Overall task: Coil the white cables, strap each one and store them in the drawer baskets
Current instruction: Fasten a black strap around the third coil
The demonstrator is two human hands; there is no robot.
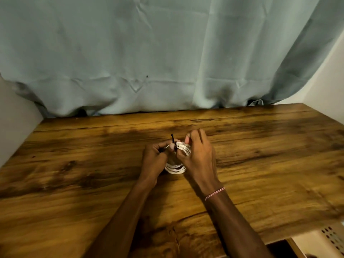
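- We count one coiled white cable [176, 168], held at the tabletop [74, 164] centre.
- Our left hand [154, 161] pinches one black strap [173, 140] at the cable.
- Our right hand [199, 155] grips the cable, fingers curled.

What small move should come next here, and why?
Probably pull the black strap snug round the white cable coil: the left hand pinches it, its tail sticks up above the loops, and the right hand holds the coil over the wooden table.
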